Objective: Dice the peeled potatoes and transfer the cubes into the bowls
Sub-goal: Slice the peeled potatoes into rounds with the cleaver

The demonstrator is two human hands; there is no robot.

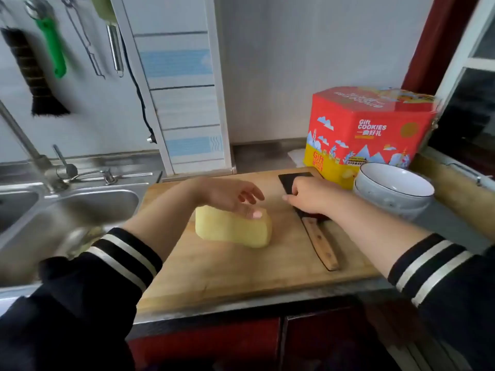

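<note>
My left hand (235, 195) is resting its thumb on the peeled potato (233, 228), fingers loose and spread. My right hand (310, 198) is lying on the knife (318, 236), grip unclear. Both are sitting on the cutting board (241, 271), bowls (393, 191) beside it.

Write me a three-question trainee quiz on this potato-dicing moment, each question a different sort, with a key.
1. True or false: the peeled potato has already been diced into cubes.
2. Multiple choice: where does the right hand rest? A) on the cleaver lying on the cutting board B) inside a bowl C) on the faucet
3. Fill in: the stacked bowls stand in front of a red and yellow ______ box.

Key
1. False; it lies whole, with the left hand touching its top.
2. A
3. cookies
</note>
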